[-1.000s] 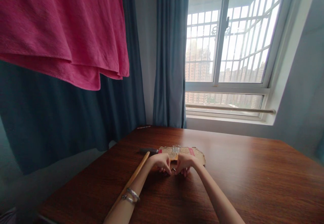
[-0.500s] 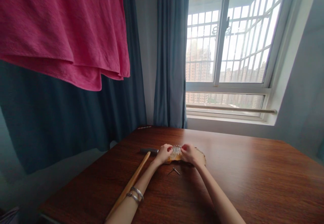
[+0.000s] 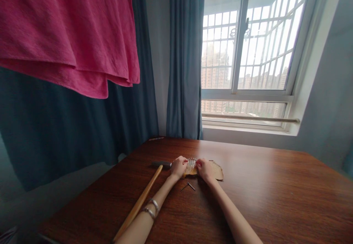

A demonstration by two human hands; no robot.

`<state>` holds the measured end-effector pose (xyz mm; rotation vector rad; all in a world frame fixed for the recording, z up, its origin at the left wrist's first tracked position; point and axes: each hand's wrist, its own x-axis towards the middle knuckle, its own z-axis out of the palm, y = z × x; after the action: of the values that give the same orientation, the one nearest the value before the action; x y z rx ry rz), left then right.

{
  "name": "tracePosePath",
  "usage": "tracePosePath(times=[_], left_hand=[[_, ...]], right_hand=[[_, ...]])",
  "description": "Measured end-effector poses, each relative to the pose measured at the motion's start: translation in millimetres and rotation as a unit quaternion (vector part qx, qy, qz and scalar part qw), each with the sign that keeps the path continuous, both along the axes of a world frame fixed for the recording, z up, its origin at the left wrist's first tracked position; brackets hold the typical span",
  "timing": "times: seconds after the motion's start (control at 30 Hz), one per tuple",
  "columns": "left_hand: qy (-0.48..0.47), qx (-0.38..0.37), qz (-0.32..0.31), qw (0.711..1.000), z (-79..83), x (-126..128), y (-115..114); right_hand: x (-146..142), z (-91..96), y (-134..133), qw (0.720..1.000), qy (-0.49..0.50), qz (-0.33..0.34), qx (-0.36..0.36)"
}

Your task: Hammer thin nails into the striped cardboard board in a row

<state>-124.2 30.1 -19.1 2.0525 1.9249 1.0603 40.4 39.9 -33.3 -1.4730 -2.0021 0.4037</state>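
Head view: my left grip [image 3: 179, 167] and right grip [image 3: 204, 168] have moved to the upright nails [image 3: 192, 160], fingers bunched, hold unclear, leaving loose nails [image 3: 191, 186] nearer the tabletop's [image 3: 261, 200] front edge.

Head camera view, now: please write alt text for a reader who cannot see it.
A person's left hand and right hand flank a row of metal pins on cardboard; loose pins lie nearer the camera, a hammer at left, on a brown table.
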Motion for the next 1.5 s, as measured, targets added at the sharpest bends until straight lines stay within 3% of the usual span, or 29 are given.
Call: tracePosePath(times=[0.27,0.47,0.53,0.6,0.7,0.77,0.93,1.1,1.2,1.33,1.5], left_hand=[[-0.007,0.048,-0.013,0.999,4.1,1,-3],[-0.045,0.035,-0.035,0.998,18.8,-2,-2],[-0.055,0.004,-0.061,0.997,30.5,-8,-6],[-0.048,-0.075,-0.119,0.989,42.4,-16,-14],[-0.019,-0.254,-0.211,0.944,53.2,-24,-27],[-0.002,-0.321,-0.241,0.916,53.6,-25,-32],[0.011,-0.323,-0.252,0.912,47.1,-23,-34],[0.011,-0.302,-0.23,0.925,47.5,-22,-32],[0.019,-0.195,-0.187,0.963,44.9,-20,-24],[0.001,-0.051,-0.121,0.991,31.9,-15,-10],[-0.011,-0.022,-0.091,0.996,9.5,-9,-1]], right_hand=[[-4,4.2,-5,0.998,0.064,-0.013,-0.022],[1,28.6,-6,0.99,0.091,0.025,-0.106],[7,41.3,-9,0.981,0.081,0.073,-0.158],[13,53.4,-13,0.964,0.055,0.131,-0.223],[14,64.9,-25,0.931,-0.002,0.192,-0.311],[8,67.0,-33,0.914,-0.038,0.204,-0.348],[-10,61.6,-44,0.9,-0.083,0.197,-0.381],[-9,55.4,-43,0.903,-0.076,0.192,-0.376],[-1,53.1,-36,0.921,-0.064,0.17,-0.344],[9,50.6,-18,0.967,-0.029,0.105,-0.23],[7,36.5,-4,0.996,0.02,0.033,-0.084]])
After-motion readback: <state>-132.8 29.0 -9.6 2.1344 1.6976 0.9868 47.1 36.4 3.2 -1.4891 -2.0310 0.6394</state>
